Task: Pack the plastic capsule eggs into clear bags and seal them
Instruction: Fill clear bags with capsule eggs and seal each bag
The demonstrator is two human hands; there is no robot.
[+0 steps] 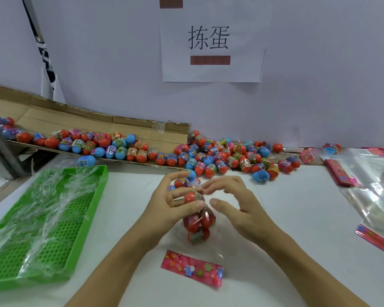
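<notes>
A clear bag [197,224] with a few eggs inside is held up near the middle of the surface [297,240], so more eggs can be dropped in. An egg [192,197] is pinched at the bag's mouth by the left hand [175,202], whose fingers are curled round it. The right hand [235,204] is kept just beside the bag, its fingers loosely bent, and nothing seems to be gripped by it. The bag's pink flap [192,270] is left flat toward the near edge. Many loose eggs [220,156] are piled along the far edge. A green tray [42,218] is set at the left edge.
</notes>
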